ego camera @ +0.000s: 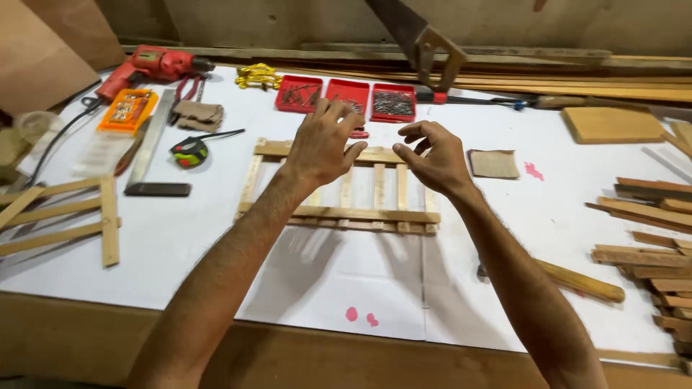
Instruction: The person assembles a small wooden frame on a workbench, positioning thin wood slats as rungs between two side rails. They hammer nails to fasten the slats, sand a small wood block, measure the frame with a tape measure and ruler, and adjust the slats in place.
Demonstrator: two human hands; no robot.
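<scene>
Nearest, bare white table with two pink spots at its front edge. To the right, a wooden handle lying flat, partly hidden by the right forearm, and a heap of cut wood strips at the far right edge. To the left, a second frame of thin slats, well apart from both hands.

Mid-table, a small slatted wooden frame — short upright slats nailed across two long rails, lying flat on the white sheet. Above its upper rail, left hand, fingers spread and relaxed, gripping nothing, palm down over the frame's top left part. Beside it, right hand, fingers curled loosely with thumb and forefinger drawn near each other; cannot tell whether anything small is pinched between them. Just right of that hand, a square of sandpaper.

Farther left, a tape measure, a steel try square, an orange bit case and a red power drill.

Farther back — three red trays of nails and screws just beyond the left fingertips, a handsaw leaning above them, a wood block off to the right.
</scene>
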